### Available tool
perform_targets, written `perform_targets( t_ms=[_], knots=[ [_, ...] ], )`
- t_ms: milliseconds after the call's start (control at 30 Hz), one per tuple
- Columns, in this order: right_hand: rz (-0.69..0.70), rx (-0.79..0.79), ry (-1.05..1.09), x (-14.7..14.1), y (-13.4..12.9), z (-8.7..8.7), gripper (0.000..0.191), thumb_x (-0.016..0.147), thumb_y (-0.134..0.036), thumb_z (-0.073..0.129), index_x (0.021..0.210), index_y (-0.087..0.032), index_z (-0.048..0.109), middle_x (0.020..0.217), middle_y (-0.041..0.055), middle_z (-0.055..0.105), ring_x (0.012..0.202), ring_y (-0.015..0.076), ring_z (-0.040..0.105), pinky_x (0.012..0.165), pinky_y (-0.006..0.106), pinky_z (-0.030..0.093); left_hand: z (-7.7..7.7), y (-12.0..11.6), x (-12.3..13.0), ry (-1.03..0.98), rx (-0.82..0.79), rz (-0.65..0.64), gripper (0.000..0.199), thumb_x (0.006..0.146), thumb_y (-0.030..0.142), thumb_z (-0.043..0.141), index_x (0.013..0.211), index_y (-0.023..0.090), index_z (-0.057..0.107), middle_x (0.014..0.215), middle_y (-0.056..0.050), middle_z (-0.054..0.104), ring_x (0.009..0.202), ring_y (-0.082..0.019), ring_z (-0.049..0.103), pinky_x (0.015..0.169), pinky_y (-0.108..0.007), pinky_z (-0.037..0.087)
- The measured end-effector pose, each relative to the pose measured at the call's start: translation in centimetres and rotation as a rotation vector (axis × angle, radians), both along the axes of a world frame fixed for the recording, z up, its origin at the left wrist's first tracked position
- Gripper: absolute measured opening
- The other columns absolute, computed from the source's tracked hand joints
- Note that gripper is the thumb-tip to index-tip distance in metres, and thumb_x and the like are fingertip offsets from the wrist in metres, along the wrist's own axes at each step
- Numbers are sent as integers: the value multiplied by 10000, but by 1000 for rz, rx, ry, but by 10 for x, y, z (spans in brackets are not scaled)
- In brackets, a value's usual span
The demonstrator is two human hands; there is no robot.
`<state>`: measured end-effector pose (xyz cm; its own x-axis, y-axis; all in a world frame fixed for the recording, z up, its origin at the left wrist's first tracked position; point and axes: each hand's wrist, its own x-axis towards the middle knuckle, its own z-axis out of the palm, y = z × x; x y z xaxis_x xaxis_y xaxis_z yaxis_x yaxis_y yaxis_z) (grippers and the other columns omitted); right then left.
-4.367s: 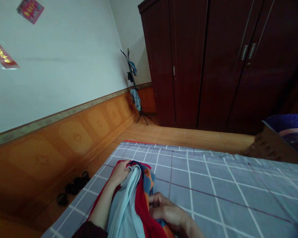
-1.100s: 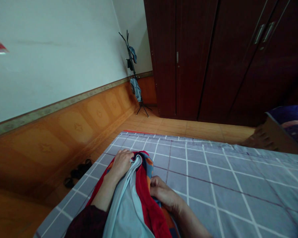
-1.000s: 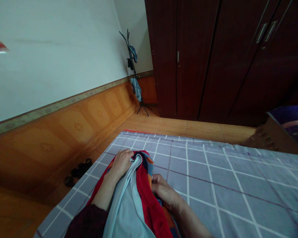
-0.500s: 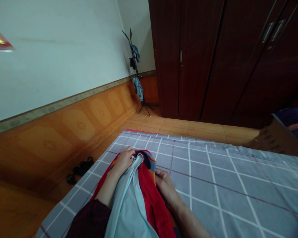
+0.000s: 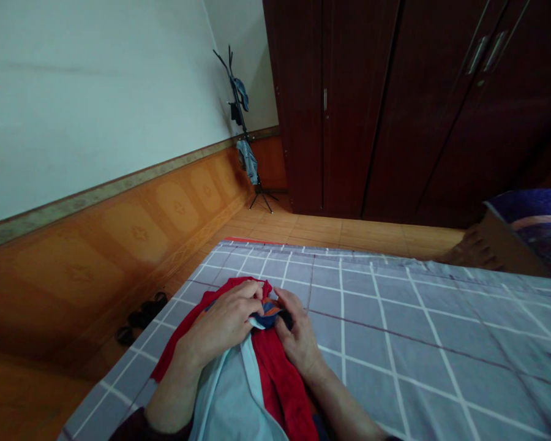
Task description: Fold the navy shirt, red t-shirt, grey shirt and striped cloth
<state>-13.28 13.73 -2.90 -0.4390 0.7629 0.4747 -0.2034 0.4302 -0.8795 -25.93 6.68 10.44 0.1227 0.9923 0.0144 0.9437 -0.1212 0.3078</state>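
A garment (image 5: 280,373) in red and pale blue, with a bunched navy and orange part near its far end, lies on the bed's near left area. My left hand (image 5: 232,312) rests over the garment from the left, its curled fingers closed on the navy and orange fold. From the right, my right hand (image 5: 298,337) grips the same fold between thumb and fingers. The fingertips of both hands are close together, and the cloth between them is partly hidden. The garment's pale blue side faces up between my forearms and runs out of view at the bottom.
The bed (image 5: 395,343) has a grey sheet with white check lines. Dark shoes (image 5: 142,318) sit on the floor to its left. Beyond stand a coat rack (image 5: 239,104) with clothes and a dark red wardrobe (image 5: 349,110). A cardboard box (image 5: 509,239) with purple fabric is at right.
My right hand has moved up and left to the fold at the garment's far end. My left hand has turned inward, and the navy and orange part is now gathered between both hands.
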Motion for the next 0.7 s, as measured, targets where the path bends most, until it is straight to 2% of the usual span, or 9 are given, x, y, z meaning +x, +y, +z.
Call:
perform_targets(
  t_ms=[67,133,200,300,367,433,567,633,700],
  knots=[
    [24,46,-48,0,-2,1,600,767,-104,467,1348,-252,469,1364,93,440,1268,237,415,1039,422,365,1,-1,1,23,-13,-28,242,803,24,464,754,185,637,947,-16,558,936,-149,520,838,-264,407],
    [49,70,-91,2,-4,3,574,785,-111,466,1341,-254,479,1376,95,420,1244,231,445,1001,388,406,2,-2,1,38,-35,-55,264,762,-16,452,750,182,626,937,-10,552,944,-145,514,840,-260,398],
    [59,79,-91,3,-5,4,455,806,-133,468,1238,-238,568,1270,100,510,1133,219,533,931,360,454,2,-2,2,48,-65,-63,283,723,-40,439,755,181,614,924,-5,548,935,-143,514,824,-254,395],
    [-2,45,-50,2,-4,5,250,801,-171,488,972,-201,668,978,86,628,918,208,604,800,334,485,3,-3,3,56,-105,-55,282,688,-45,429,746,180,590,896,-1,546,898,-140,519,778,-245,393],
    [-21,-44,-43,0,-2,6,186,779,-189,506,850,-193,679,842,64,645,806,196,606,734,317,474,3,-3,4,56,-124,-54,275,676,-41,425,737,178,579,879,0,548,880,-138,523,766,-243,390],
    [16,-202,-44,-1,0,8,167,753,-220,527,787,-194,689,776,44,657,749,183,601,712,301,463,2,-3,4,53,-143,-58,273,668,-34,425,744,177,579,872,-2,554,874,-140,529,764,-244,390],
    [120,-553,17,-1,4,14,277,769,-370,521,747,-176,717,757,43,673,749,175,597,709,270,449,2,-3,6,52,-162,-71,279,661,-28,420,752,178,585,870,-8,565,872,-145,537,761,-245,394],
    [148,-644,37,-2,4,16,366,787,-464,516,697,-166,708,702,40,656,687,157,577,653,255,435,2,-3,8,55,-167,-86,273,669,-25,417,740,177,586,861,-8,565,868,-145,540,761,-246,395],
    [171,-678,28,-3,4,17,367,733,-502,596,612,-165,677,604,20,618,583,130,528,562,238,405,2,-3,10,56,-177,-102,271,675,-23,416,736,177,587,861,-10,567,872,-147,544,766,-248,398]
  ],
)
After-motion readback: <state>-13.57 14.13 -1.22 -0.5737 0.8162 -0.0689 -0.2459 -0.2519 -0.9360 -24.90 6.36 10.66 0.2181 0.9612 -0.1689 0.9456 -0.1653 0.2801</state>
